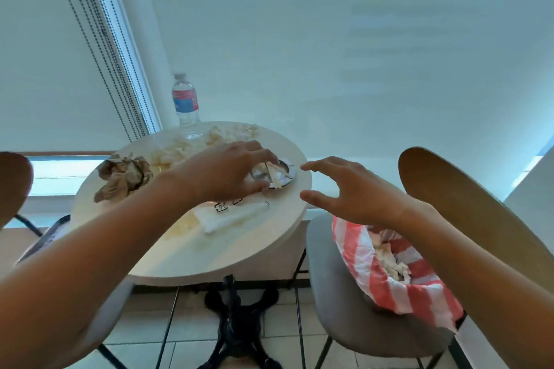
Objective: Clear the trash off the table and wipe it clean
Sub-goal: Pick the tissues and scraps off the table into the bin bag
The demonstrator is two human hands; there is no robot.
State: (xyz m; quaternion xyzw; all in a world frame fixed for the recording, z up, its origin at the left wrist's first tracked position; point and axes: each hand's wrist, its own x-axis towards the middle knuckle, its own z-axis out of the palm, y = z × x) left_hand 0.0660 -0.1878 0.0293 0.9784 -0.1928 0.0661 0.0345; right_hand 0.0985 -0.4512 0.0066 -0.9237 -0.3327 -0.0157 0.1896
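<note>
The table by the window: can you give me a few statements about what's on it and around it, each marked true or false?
1. A water bottle stands upright on the round table. True.
2. The striped bag lies on the floor. False: it sits on a chair.
3. The left hand reaches a small foil dish. True.
4. The right hand holds a cloth. False: its fingers are spread, holding nothing.
5. Crumpled brown paper lies on the table. True.

The table (278, 237) top looked smooth and matt; the foil dish (284, 172) shone like metal (crinkled), the bottle (186, 105) was clear plastic, the striped bag (389, 287) thin glossy plastic, the brown wad (123, 177) crumpled paper.
</note>
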